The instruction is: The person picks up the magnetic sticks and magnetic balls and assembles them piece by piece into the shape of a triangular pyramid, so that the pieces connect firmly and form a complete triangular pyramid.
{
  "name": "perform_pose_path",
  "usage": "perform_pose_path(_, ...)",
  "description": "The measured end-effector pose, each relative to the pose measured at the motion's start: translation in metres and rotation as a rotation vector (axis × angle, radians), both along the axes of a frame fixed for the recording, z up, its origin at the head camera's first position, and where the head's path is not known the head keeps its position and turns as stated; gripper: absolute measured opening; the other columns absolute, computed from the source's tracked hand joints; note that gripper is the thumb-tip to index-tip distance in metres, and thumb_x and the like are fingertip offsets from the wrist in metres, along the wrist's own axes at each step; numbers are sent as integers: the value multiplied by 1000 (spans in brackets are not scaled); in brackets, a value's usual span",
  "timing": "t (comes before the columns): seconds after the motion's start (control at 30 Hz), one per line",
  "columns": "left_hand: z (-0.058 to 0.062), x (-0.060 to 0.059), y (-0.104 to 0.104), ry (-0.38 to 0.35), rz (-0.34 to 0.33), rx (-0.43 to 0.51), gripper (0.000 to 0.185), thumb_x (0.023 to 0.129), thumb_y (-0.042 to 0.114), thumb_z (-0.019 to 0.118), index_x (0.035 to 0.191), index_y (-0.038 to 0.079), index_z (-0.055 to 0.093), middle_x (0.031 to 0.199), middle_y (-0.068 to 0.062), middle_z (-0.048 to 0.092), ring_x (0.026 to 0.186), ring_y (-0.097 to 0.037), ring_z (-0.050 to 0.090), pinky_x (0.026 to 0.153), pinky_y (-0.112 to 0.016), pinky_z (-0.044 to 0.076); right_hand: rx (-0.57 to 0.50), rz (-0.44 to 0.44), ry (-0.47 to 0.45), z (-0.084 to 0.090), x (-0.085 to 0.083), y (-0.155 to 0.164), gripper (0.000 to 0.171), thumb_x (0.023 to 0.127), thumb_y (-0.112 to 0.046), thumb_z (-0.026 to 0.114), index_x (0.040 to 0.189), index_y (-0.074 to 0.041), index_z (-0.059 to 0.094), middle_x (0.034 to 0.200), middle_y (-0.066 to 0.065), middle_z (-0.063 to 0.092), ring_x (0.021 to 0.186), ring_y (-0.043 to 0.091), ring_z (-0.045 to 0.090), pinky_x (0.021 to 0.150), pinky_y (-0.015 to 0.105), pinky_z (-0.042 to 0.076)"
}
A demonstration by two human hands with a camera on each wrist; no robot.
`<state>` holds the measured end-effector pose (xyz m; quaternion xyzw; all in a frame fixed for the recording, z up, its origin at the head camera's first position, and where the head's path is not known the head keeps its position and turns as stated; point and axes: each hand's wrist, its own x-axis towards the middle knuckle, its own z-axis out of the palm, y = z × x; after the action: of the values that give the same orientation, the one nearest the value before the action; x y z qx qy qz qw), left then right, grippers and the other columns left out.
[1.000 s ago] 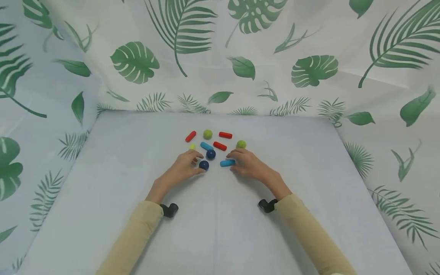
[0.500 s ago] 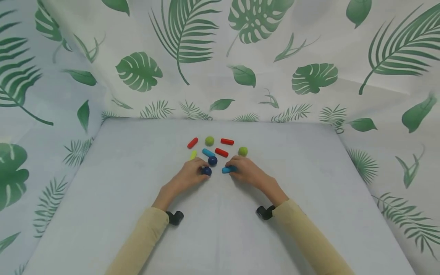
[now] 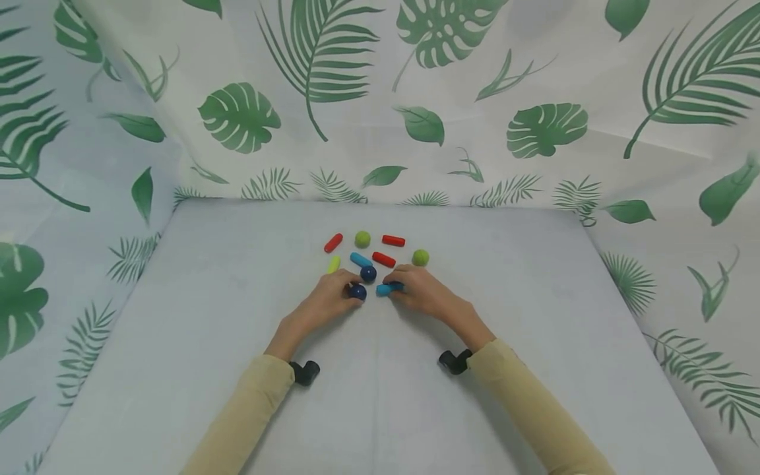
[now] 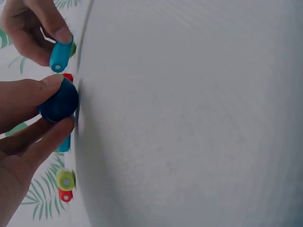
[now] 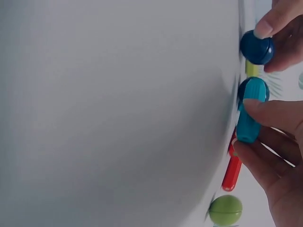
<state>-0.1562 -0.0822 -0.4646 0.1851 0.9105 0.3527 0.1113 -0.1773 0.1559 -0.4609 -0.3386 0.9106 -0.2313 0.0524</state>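
Two small pieces are held over the white bench (image 3: pixel 237 264), one per hand. From the head view, the left hand (image 3: pixel 326 298) pinches a dark blue ball (image 3: pixel 358 292), and the right hand (image 3: pixel 420 290) pinches a light blue stick (image 3: pixel 384 289) just across from it. Beyond these lie a second dark ball (image 3: pixel 368 274), a blue stick (image 3: pixel 359 259), three red sticks (image 3: pixel 384 259), two green balls (image 3: pixel 421 257) and a yellow stick (image 3: pixel 334 264). A second ago the left fingers stood wider around their ball; now they close on it. The light blue stick has shifted closer to the balls, while the loose pieces keep their layout. The near end of the yellow stick is hidden behind the left hand, and both sleeves (image 3: pixel 249 402) run off the lower edge. In the left wrist view, thumb and fingers clasp the ball, the light blue stick pointing down at it; pieces behind are mostly covered, and both hands are cut by the edge. In the right wrist view, the light blue stick sits between thumb and fingers, hiding part of the second dark ball; whether it touches that ball is hard to tell.
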Motion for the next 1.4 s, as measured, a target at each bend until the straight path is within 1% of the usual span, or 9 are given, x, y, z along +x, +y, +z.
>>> perform_pose_path(0.3, 1, -4, 1, 63, -44, 6, 38, 90, 7, 79, 126, -1, 70, 115, -15, 68, 97, -22, 63, 89, -36, 58, -43, 32, -17, 4, 1, -14, 23, 91, -4, 77, 114, -2, 75, 107, 10, 75, 100, 23, 69, 94, 37, 59)
perform_pose_path(0.47, -1, -6, 1, 63, -55, -6, 38, 90, 8, 79, 126, 0, 70, 117, -15, 68, 99, -22, 63, 91, -36, 57, -48, 26, -24, 5, 1, -12, 23, 91, -3, 77, 114, -1, 75, 108, 10, 75, 100, 23, 69, 93, 37, 59)
perform_pose_path(0.6, 0, -6, -2, 61, -50, -13, 37, 89, 7, 79, 125, 0, 70, 119, -15, 69, 103, -24, 65, 94, -38, 57, -66, 11, -65, 7, 0, -6, 24, 93, -8, 76, 116, -2, 74, 109, 9, 75, 100, 23, 68, 92, 38, 59)
perform_pose_path(0.67, 0, -6, -3, 56, -47, -15, 38, 89, 6, 79, 126, 1, 70, 120, -15, 68, 104, -23, 65, 95, -38, 57, -78, -9, -88, 9, -1, -2, 24, 94, -11, 75, 117, -3, 74, 110, 9, 75, 100, 23, 68, 91, 38, 59)
perform_pose_path(0.77, 2, -5, -4, 39, -44, -16, 39, 90, 6, 78, 127, 2, 70, 122, -14, 68, 105, -24, 65, 96, -38, 57, -94, -42, -102, 13, -2, 6, 24, 96, -10, 72, 118, -3, 74, 111, 9, 75, 101, 23, 69, 90, 38, 60)
perform_pose_path(0.87, 1, -5, -4, 24, -42, -12, 40, 90, 6, 78, 129, 3, 70, 124, -14, 68, 106, -24, 65, 97, -39, 56, -84, -72, -87, 15, -4, 13, 23, 96, -8, 71, 119, -3, 73, 112, 9, 75, 102, 23, 68, 91, 40, 59)
perform_pose_path(1.1, -3, -3, -5, 29, -51, 0, 40, 89, 5, 79, 127, 1, 70, 123, -14, 69, 110, -24, 66, 98, -39, 56, -59, -165, -63, 19, -10, 26, 28, 95, -7, 73, 122, -3, 72, 113, 11, 74, 103, 28, 67, 92, 43, 58)
perform_pose_path(1.2, -3, -2, -5, 31, -42, 5, 40, 88, 5, 80, 127, 1, 70, 123, -15, 70, 110, -25, 66, 98, -39, 57, -64, -195, -36, 20, -15, 33, 28, 94, -5, 73, 122, -2, 71, 113, 12, 73, 100, 28, 67, 90, 43, 59)
perform_pose_path(1.4, -1, -2, -6, 30, -34, 6, 41, 88, 5, 80, 128, 1, 70, 122, -14, 69, 109, -24, 66, 97, -38, 57, -78, -248, 40, 20, -27, 46, 26, 92, -5, 75, 117, -1, 73, 106, 13, 71, 90, 28, 64, 79, 40, 57)
